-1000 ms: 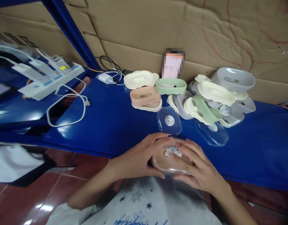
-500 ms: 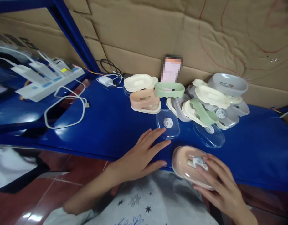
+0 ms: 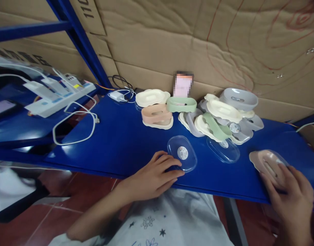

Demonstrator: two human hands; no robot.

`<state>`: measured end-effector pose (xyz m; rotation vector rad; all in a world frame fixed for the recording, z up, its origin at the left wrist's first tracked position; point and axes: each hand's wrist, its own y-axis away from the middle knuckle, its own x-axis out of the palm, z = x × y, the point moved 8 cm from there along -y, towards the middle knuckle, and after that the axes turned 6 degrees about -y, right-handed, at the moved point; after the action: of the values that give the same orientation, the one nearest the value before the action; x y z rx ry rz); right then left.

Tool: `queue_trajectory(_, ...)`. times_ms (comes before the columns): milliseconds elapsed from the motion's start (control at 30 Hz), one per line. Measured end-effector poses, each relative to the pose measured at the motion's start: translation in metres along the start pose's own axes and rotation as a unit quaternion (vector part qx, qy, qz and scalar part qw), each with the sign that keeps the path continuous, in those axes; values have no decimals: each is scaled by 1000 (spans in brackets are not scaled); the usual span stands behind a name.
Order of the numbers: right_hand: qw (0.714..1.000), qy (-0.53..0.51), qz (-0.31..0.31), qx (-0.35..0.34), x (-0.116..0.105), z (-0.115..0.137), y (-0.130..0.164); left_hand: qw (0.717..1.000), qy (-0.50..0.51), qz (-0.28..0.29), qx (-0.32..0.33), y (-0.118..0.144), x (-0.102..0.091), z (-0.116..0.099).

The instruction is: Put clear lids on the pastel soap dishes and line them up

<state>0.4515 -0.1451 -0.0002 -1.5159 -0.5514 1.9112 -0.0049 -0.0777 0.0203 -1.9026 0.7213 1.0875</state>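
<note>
My left hand [image 3: 159,176] is at the table's near edge, fingers drawn together on the near-left edge of a clear plastic lid [image 3: 189,159] with a round white label. Whether the thumb is under that edge I cannot see. Far to the right, my right hand [image 3: 291,191] grips a peach soap box [image 3: 267,162], which appears to have a clear cover and a pale base. My fingers hide its near side. Another clear lid [image 3: 225,153] lies between the two hands, farther back.
Behind are a peach tray [image 3: 157,112], a green tray [image 3: 182,105], a cream base [image 3: 152,98] and a pile with a grey tray [image 3: 239,99]. A phone-like pixelated object [image 3: 183,83] leans on cardboard. A power strip [image 3: 59,99] and white cable [image 3: 73,141] lie left.
My right hand has carried the peach soap box from in front of me to the right. My left hand has closed on the clear lid, which has come nearer to me.
</note>
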Motion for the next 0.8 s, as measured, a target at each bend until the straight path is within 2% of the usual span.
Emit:
queue_trajectory(67,999,31,-8,-14,12,4,-22,999,-27,-16,-9,1,-8,9)
queue_trajectory(133,998,58,-31,-17,16,17,-39,995,-82,-27,-46,-2,-20,30)
queue_trajectory(200,997,56,-56,-15,13,43,-47,985,-137,-27,-100,-8,-36,62)
queue_trajectory(267,998,-1,-48,-46,12,85,-46,970,-183,-31,-157,-15,-52,96)
queue_trajectory(333,983,-110,65,-133,24,145,-33,960,-215,-31,-179,-24,-62,122)
queue_trajectory(367,961,-147,132,-196,32,179,-21,955,-227,-31,-189,-27,-64,133)
queue_trajectory(433,895,-166,251,-328,46,241,11,949,-236,-24,-209,-29,-65,150)
queue_trajectory(500,853,-173,300,-391,55,277,33,945,-231,-18,-230,-25,-64,162)
queue_trajectory(533,846,-173,312,-397,59,285,37,945,-225,-18,-237,-22,-64,166)
queue_trajectory(600,852,-171,319,-378,66,287,39,952,-201,-18,-229,-15,-66,168)
queue_trajectory(700,880,-181,308,-313,71,269,33,975,-134,-6,-175,-12,-66,157)
queue_trajectory(800,919,-204,243,-235,67,252,26,986,-83,-5,-142,-13,-68,142)
